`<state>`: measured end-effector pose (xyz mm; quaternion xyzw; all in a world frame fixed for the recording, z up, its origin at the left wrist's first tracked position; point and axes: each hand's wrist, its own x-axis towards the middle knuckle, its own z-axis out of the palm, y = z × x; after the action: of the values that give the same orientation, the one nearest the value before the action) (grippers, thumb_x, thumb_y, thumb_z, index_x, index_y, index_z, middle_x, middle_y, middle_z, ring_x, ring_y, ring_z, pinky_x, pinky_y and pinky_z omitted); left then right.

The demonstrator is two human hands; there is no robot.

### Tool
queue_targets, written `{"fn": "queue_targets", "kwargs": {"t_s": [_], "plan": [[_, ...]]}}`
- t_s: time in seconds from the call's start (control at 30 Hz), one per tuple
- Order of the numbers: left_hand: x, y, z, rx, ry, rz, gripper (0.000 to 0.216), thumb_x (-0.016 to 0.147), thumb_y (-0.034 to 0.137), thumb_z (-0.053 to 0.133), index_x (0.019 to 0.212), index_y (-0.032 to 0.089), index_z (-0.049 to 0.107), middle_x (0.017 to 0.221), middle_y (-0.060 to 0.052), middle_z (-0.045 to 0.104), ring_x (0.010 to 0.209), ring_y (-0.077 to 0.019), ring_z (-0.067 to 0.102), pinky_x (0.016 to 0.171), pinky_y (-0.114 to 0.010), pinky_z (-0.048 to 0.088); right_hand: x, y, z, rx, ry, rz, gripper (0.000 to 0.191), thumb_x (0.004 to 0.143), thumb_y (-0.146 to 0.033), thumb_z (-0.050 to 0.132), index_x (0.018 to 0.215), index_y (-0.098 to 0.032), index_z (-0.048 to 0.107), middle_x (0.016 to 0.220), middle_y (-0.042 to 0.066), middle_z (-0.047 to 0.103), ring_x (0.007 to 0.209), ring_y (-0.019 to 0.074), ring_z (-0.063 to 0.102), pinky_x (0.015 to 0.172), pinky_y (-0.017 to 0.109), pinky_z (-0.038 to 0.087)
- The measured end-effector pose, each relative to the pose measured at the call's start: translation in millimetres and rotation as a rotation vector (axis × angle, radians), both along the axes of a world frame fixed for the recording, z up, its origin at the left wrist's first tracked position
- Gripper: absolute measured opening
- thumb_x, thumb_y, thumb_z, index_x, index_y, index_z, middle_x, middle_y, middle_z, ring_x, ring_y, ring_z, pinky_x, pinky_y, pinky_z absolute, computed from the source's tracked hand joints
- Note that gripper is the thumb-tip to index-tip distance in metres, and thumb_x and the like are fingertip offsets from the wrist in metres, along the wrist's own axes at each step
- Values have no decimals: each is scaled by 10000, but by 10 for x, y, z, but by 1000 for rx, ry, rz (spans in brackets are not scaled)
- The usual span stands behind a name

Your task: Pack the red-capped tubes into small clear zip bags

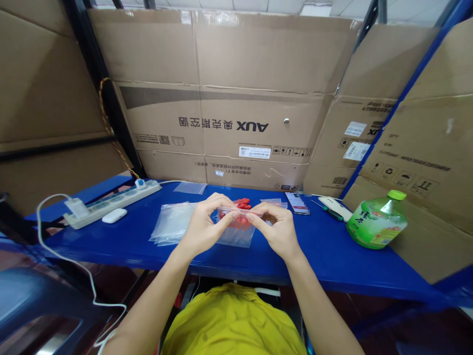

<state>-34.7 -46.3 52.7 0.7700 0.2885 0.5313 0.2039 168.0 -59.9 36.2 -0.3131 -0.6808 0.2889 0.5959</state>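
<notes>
Both hands pinch the top edge of a clear zip-lock bag [236, 237], thumbs facing each other near its middle. My left hand [209, 220] grips the left part of that edge, and my right hand [274, 226] the right part. Small red pieces [242, 202] show just behind the edge, and orange-red ones [242, 223] show through the plastic below it. Whether all of them lie inside the bag, I cannot tell. A stack of flat clear bags [172, 224] lies beside my left hand. More clear bags [275, 202] lie behind my right hand.
On the blue table [318, 256], a power strip [114, 201] with a white charger [77, 208] and a white case [114, 215] sit left. A phone [296, 203], a green-handled tool [332, 212] and a large green bottle [377, 222] stand right. Cardboard [229, 59] walls the back.
</notes>
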Motion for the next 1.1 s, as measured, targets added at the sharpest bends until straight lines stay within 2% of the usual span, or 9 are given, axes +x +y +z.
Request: {"fn": "queue_targets", "kwargs": {"t_s": [0.17,0.33,0.53,0.67,0.83,0.93,1.1], "plan": [[17,66,-48,-184,-59,-41,285,929,455,746,845,183,746,837,-54,729,745,-175,639,687,-299,504,17,33,-6,-37,6,-21,266,891,-457,803,770,-220,784,781,38,780,715,187,715,653,293,569],[-23,158,-129,-281,-156,-40,307,922,478,747,833,184,737,825,-34,714,692,-156,636,654,-283,512,39,132,-65,-159,82,-62,328,808,-533,852,790,-210,796,678,23,749,563,167,654,511,277,522],[-32,182,-157,-299,-190,-46,290,877,439,802,775,180,721,777,-11,677,653,-136,602,640,-273,489,55,204,-88,-197,145,-8,331,759,-523,882,723,-207,793,636,18,729,520,138,603,497,261,504],[-42,193,-141,-328,-176,-29,273,869,439,805,780,188,749,768,-10,692,661,-140,607,655,-280,483,71,228,-102,-191,142,-27,369,761,-535,876,659,-206,742,615,11,708,509,131,576,489,259,482],[-89,246,-136,-239,-109,67,275,862,455,804,779,193,786,820,-44,757,773,-184,662,703,-298,482,84,260,-129,-189,157,-30,377,772,-534,873,664,-205,725,611,3,697,509,129,575,495,260,479],[-121,295,-172,-213,-100,108,283,843,456,819,750,192,776,804,-43,752,766,-185,656,689,-295,470,62,300,-173,-221,192,-33,387,748,-547,886,664,-202,732,603,3,690,498,122,546,481,255,455],[-157,381,-259,-265,-169,114,324,799,450,852,678,182,716,753,-18,693,709,-155,602,658,-276,442,24,360,-244,-252,217,-54,400,739,-565,885,672,-202,731,606,6,676,510,125,532,486,261,434]]}}
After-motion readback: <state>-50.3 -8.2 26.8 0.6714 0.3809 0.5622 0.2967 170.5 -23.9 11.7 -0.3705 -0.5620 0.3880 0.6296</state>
